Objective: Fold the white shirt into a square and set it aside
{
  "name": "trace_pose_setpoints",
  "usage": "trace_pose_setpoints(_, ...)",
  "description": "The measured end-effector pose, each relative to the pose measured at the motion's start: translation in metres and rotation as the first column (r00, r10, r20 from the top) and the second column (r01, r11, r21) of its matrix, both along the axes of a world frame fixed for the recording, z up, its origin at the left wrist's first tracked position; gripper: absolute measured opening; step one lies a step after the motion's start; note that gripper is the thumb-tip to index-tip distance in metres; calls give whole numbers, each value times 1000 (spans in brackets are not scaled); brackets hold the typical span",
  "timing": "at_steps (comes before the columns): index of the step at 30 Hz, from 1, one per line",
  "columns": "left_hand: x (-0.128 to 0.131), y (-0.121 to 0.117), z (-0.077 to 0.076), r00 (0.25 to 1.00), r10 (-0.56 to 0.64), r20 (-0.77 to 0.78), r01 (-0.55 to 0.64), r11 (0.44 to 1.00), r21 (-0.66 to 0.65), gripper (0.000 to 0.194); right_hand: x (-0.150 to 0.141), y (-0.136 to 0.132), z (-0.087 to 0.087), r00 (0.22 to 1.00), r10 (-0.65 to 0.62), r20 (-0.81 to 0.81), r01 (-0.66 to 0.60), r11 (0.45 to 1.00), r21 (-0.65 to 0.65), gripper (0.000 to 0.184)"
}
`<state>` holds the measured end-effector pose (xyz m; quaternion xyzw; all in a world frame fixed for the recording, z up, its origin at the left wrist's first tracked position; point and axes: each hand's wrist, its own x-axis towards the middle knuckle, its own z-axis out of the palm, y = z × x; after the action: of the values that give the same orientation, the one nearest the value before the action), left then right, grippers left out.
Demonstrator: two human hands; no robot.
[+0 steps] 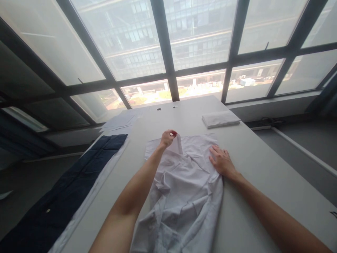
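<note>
A crumpled white shirt [181,189] lies spread on the pale table [263,165], collar end away from me. My left hand [167,137] is closed in a pinch on the collar area of the white shirt, lifting a narrow strip of fabric [179,144]. My right hand [222,161] lies flat with fingers spread on the shirt's right shoulder, pressing it down.
A folded white cloth [220,118] sits at the table's far right. Dark navy garments [65,196] and more white fabric [119,122] lie along the table's left edge. Two small round holes [159,109] mark the far end. Large windows rise beyond.
</note>
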<state>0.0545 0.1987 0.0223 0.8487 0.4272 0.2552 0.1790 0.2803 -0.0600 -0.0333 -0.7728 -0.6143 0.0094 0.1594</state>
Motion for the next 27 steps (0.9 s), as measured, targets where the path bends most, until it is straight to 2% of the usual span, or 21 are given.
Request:
trace_pose_setpoints(2, 1, -2, -1, 999, -1, 45, 0, 1000, 9, 20, 0, 0, 1, 1000, -3, -4, 3, 1000, 0, 47)
trace_pose_setpoints(5, 0, -13, -2, 994, -6, 110, 1, 999, 49, 37, 0, 0, 1, 1000, 0, -22, 0, 1000, 0, 47)
trace_pose_setpoints(8, -14, -37, 2, 988, -68, 140, 56, 995, 88, 35, 1, 0, 1, 999, 10, -40, -10, 1000, 2, 48)
trace_pose_setpoints(13, -75, -96, 8, 979, -194, 57, 188, 977, 100, 28, 1, 1, 0, 998, 14, -56, -13, 1000, 20, 47)
trace_pose_setpoints(16, -114, -134, 7, 984, -172, -40, 173, 984, 35, 32, 3, 1, 2, 997, 21, -74, -19, 1000, 25, 47)
trace_pose_setpoints(19, -143, -163, -1, 981, -164, -99, 159, 986, -57, 39, 5, -1, 2, 995, 31, -99, -28, 999, 38, 45)
trace_pose_setpoints(22, -160, -176, -14, 980, -152, -127, 143, 987, -80, 44, 4, -3, 3, 995, 39, -95, -32, 997, 73, 44)
trace_pose_setpoints(25, -169, -178, -24, 976, -142, -163, 142, 990, -10, 45, -4, -6, 10, 998, 9, -62, -1, 993, 122, 41)
trace_pose_setpoints(27, -171, -180, -25, 973, -147, -180, 156, 987, 38, 44, -14, -10, 19, 998, -22, -58, 30, 989, 145, 37)
